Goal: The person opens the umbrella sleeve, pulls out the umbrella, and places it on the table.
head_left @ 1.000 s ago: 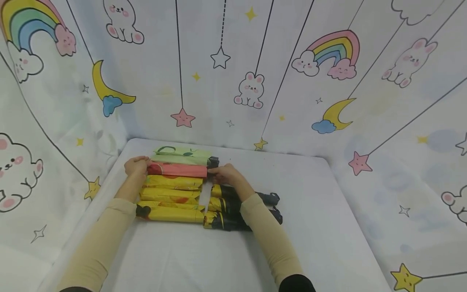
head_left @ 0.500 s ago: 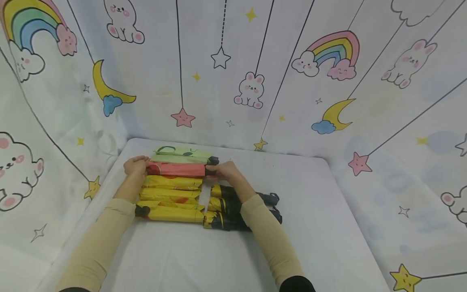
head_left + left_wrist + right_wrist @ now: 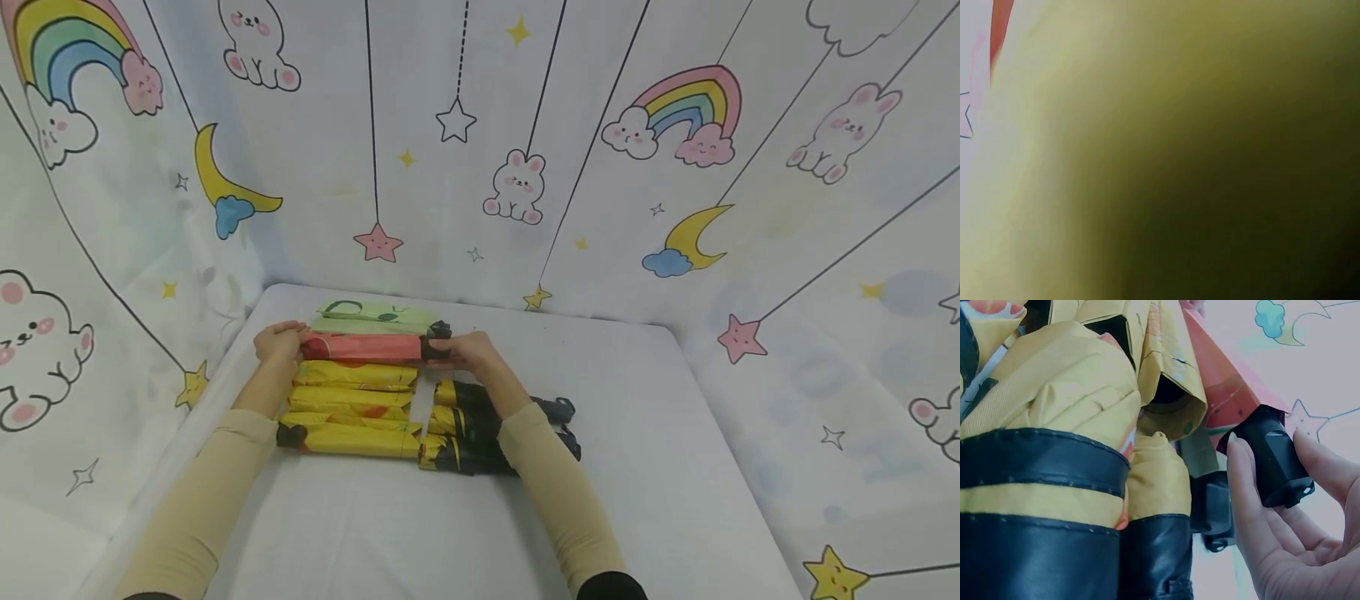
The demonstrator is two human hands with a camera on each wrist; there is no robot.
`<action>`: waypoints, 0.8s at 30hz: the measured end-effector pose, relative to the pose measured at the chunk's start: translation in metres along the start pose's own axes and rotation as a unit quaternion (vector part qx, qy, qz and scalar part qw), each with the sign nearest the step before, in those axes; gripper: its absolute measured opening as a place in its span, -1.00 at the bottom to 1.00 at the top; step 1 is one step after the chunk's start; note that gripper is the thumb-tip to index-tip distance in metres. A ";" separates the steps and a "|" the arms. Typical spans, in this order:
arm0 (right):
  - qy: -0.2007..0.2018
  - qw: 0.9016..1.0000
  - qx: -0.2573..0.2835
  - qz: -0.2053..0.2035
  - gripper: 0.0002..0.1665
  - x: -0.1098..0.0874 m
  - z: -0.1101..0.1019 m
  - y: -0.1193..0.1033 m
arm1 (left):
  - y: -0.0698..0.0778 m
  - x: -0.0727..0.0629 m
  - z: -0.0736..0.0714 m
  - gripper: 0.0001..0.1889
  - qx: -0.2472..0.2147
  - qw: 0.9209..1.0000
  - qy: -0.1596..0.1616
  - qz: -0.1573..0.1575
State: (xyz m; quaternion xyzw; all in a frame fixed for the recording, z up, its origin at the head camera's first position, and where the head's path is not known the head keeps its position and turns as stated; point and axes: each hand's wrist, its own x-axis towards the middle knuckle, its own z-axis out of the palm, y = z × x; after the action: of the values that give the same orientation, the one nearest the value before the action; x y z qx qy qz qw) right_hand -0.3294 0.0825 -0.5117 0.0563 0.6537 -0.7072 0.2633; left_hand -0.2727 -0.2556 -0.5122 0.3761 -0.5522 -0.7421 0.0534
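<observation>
My right fingers (image 3: pixel 1246 494) pinch the black handle (image 3: pixel 1275 459), my left fingers (image 3: pixel 289 327) curl round the pink sleeve (image 3: pixel 367 347); markings on one yellow sleeve (image 3: pixel 1171 375) look blurred.

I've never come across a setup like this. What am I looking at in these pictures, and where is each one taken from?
No robot here: a person works with two bare hands. The wide picture comes from a head camera looking forward and down; the others come from wrist cameras. The left wrist view is mostly a blur.

On the white surface lie a green cover, three yellow covers and yellow-and-black bundles. The left hand holds one end of a red cover. At its other end, as the right wrist view shows best, the right hand has its fingers around a black piece sticking out of that cover.
</observation>
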 end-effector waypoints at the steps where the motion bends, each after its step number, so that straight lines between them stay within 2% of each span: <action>1: -0.002 1.000 0.000 -0.002 -0.11 0.000 -0.001 0.000 | 0.000 0.000 0.000 -0.62 0.004 1.000 0.001 -0.001; 9: -0.007 1.000 0.001 -0.010 -0.41 -0.008 -0.006 -0.005 | -0.001 0.003 -0.002 -0.64 0.011 1.000 0.003 0.003; 18: 0.000 1.000 -0.007 -0.005 -0.50 -0.014 -0.015 -0.008 | -0.001 0.004 -0.002 -0.62 0.008 1.000 0.001 0.002; 24: 0.004 1.000 -0.022 -0.004 -0.49 -0.017 -0.022 -0.011 | -0.001 0.004 -0.002 -0.61 0.013 1.000 0.002 0.000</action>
State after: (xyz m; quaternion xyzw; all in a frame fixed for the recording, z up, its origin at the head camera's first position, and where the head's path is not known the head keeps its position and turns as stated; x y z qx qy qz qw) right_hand -0.3251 0.1086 -0.4978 0.0505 0.6704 -0.6937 0.2587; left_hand -0.2742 -0.2584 -0.5153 0.3778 -0.5616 -0.7344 0.0499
